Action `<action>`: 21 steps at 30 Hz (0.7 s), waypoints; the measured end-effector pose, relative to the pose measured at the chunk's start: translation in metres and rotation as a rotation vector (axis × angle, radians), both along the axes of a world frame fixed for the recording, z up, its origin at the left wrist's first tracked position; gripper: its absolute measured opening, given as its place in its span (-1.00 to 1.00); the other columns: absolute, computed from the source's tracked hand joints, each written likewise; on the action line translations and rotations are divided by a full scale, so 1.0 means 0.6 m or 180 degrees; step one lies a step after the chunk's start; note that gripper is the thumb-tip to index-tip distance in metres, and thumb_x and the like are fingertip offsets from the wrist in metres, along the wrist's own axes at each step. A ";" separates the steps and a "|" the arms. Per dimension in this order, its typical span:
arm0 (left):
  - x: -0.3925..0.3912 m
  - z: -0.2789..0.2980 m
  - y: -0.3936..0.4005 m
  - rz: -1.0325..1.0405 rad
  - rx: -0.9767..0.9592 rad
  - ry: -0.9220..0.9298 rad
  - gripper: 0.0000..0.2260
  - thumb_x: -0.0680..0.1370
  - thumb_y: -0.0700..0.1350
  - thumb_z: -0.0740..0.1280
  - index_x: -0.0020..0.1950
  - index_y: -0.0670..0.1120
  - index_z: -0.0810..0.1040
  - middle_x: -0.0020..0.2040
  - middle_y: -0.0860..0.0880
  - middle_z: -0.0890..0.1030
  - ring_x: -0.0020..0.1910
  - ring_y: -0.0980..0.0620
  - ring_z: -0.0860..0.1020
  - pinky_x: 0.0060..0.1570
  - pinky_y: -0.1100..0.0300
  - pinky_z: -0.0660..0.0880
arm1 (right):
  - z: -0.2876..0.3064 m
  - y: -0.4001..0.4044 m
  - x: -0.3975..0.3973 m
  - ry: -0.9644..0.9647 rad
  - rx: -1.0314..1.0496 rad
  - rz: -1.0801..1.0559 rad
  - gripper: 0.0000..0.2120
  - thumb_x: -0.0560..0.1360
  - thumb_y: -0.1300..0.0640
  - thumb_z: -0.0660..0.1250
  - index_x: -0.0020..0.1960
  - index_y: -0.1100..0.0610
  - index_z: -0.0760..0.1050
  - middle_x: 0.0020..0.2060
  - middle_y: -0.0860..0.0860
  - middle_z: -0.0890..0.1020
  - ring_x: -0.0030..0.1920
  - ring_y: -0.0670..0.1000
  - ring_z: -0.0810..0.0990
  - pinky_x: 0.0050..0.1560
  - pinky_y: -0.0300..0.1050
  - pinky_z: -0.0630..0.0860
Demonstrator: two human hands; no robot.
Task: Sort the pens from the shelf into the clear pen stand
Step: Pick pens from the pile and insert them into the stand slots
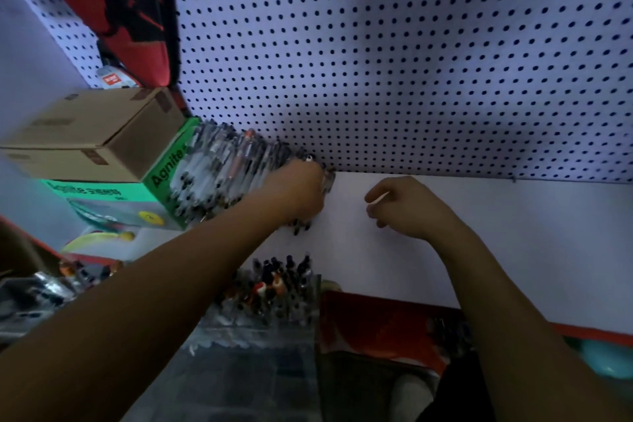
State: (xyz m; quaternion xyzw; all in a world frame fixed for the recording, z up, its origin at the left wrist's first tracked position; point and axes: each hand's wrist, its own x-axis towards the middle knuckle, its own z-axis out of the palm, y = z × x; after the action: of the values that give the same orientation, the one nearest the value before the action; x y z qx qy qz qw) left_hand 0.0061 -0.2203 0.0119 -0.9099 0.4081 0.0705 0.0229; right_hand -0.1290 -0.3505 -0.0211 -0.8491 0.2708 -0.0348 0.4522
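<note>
Head view, looking down along two bare forearms toward a white shelf (479, 233) backed by pegboard (411, 44).

Pens (222, 168): a dense pile left of centre in the frame, lying on the shelf against the pegboard and touching the side of a green box (164, 178). Mostly clear barrels with dark caps and tips, one or two with orange-red inside; laid roughly parallel, slanting from upper right down to lower left. Blurred, so no count possible.

Left hand (298, 195): at centre frame, on the right edge of the pile, fingers curled over a small bunch of pens; dark pen tips showed below the hand and a pale cap end just above the knuckles.

Right hand (407, 209): just right of centre, near the left hand but apart from it, above the bare shelf. Fingers loosely curled; a thin pale sliver showed at the fingertips, too blurred to say whether pinched or merely a highlight.

Clear pen stand (287, 298): lower centre, below the shelf edge and between the two forearms. Transparent walls, already packed with upright pens, dark caps at the top, a few orange and white ones among them.

Brown cardboard box (89, 134) sat atop the green box at left. Red bag (113, 3) hung in the upper left corner. Red item (383, 329) just right of the stand.
</note>
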 end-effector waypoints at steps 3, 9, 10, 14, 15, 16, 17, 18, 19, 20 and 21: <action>0.001 -0.012 -0.020 -0.0023 0.0233 -0.0292 -0.97 0.55 -0.17 0.26 -0.08 -0.11 0.44 -0.23 -0.01 0.38 -0.27 0.03 0.40 -0.24 0.13 0.43 | -0.007 -0.005 0.007 0.0032 0.0089 0.0008 -0.87 0.52 0.12 0.39 0.07 0.02 0.57 -0.06 0.03 0.66 -0.16 -0.05 0.66 -0.29 -0.25 0.48; 0.005 -0.029 -0.032 -0.0150 0.0289 -0.0260 -0.85 0.53 -0.08 0.32 -0.14 -0.07 0.38 -0.23 0.00 0.37 -0.24 0.04 0.43 -0.33 0.19 0.37 | -0.013 -0.012 0.019 -0.0029 0.0194 -0.0096 -0.87 0.50 0.13 0.40 0.04 0.01 0.56 -0.06 0.05 0.65 -0.17 -0.03 0.66 -0.16 -0.19 0.55; 0.006 -0.033 -0.034 -0.0154 0.0260 -0.0193 -0.84 0.53 -0.07 0.34 -0.15 -0.07 0.38 -0.23 0.00 0.38 -0.26 0.04 0.43 -0.36 0.20 0.35 | -0.014 -0.013 0.020 -0.0021 0.0218 -0.0125 -0.87 0.50 0.14 0.40 0.03 0.01 0.56 -0.05 0.05 0.65 -0.17 -0.02 0.66 -0.14 -0.17 0.56; 0.004 -0.035 -0.036 -0.0132 0.0158 -0.0108 -0.84 0.53 -0.07 0.35 -0.15 -0.09 0.41 -0.25 0.00 0.39 -0.27 0.03 0.43 -0.35 0.20 0.36 | -0.017 -0.016 0.020 0.0005 0.0361 -0.0248 -0.91 0.50 0.17 0.40 -0.03 0.02 0.56 -0.01 0.07 0.64 -0.14 0.03 0.67 -0.25 -0.22 0.52; 0.003 -0.034 -0.037 -0.0124 0.0141 -0.0081 -0.82 0.52 -0.08 0.35 -0.20 -0.09 0.40 -0.25 -0.01 0.40 -0.30 0.05 0.42 -0.39 0.22 0.34 | -0.018 -0.016 0.019 0.0005 0.0390 -0.0285 -0.92 0.50 0.18 0.39 -0.04 0.02 0.56 -0.01 0.08 0.64 -0.13 0.04 0.66 -0.28 -0.22 0.50; 0.003 -0.034 -0.038 -0.0113 0.0118 -0.0028 -0.79 0.52 -0.08 0.36 -0.23 -0.08 0.37 -0.26 -0.01 0.40 -0.33 0.07 0.40 -0.43 0.22 0.30 | -0.018 -0.016 0.019 0.0003 0.0411 -0.0324 -0.92 0.50 0.19 0.39 -0.05 0.03 0.56 -0.02 0.08 0.64 -0.13 0.04 0.66 -0.28 -0.23 0.50; 0.004 -0.034 -0.040 -0.0112 0.0087 0.0036 -0.75 0.52 -0.09 0.36 -0.27 -0.08 0.34 -0.28 -0.01 0.38 -0.35 0.08 0.37 -0.46 0.23 0.26 | -0.018 -0.016 0.018 -0.0003 0.0432 -0.0362 -0.93 0.50 0.20 0.39 -0.05 0.04 0.57 -0.03 0.08 0.64 -0.13 0.05 0.67 -0.27 -0.22 0.51; 0.004 -0.036 -0.041 -0.0113 0.0049 0.0092 -0.73 0.51 -0.11 0.37 -0.28 -0.08 0.32 -0.29 -0.02 0.37 -0.37 0.09 0.35 -0.47 0.24 0.24 | -0.019 -0.016 0.018 -0.0010 0.0455 -0.0397 -0.93 0.50 0.20 0.39 -0.05 0.06 0.57 -0.04 0.08 0.65 -0.14 0.05 0.67 -0.25 -0.21 0.53; 0.004 -0.037 -0.042 -0.0118 0.0004 0.0117 -0.73 0.51 -0.12 0.37 -0.29 -0.08 0.31 -0.29 -0.02 0.36 -0.37 0.09 0.34 -0.47 0.24 0.22 | -0.019 -0.016 0.018 -0.0014 0.0472 -0.0419 -0.93 0.50 0.20 0.38 -0.04 0.07 0.58 -0.06 0.09 0.65 -0.15 0.05 0.67 -0.22 -0.19 0.55; 0.004 -0.038 -0.042 -0.0129 -0.0032 0.0122 -0.74 0.51 -0.13 0.37 -0.27 -0.08 0.31 -0.28 -0.01 0.36 -0.37 0.10 0.33 -0.47 0.24 0.22 | -0.020 -0.016 0.018 -0.0010 0.0476 -0.0429 -0.92 0.50 0.21 0.38 -0.01 0.09 0.59 -0.08 0.09 0.66 -0.16 0.04 0.67 -0.18 -0.16 0.57; 0.003 -0.040 -0.042 -0.0143 -0.0054 0.0113 -0.76 0.51 -0.14 0.37 -0.25 -0.10 0.33 -0.27 -0.01 0.36 -0.36 0.10 0.34 -0.46 0.24 0.23 | -0.020 -0.016 0.019 -0.0002 0.0471 -0.0436 -0.90 0.50 0.21 0.38 0.01 0.10 0.59 -0.10 0.09 0.66 -0.17 0.03 0.67 -0.14 -0.14 0.59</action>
State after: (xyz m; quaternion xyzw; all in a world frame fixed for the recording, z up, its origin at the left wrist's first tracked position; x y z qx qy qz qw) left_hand 0.0078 -0.2455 -0.0121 -0.8993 0.4294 0.0826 0.0096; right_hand -0.1175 -0.3601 -0.0333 -0.7929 0.3299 -0.0459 0.5103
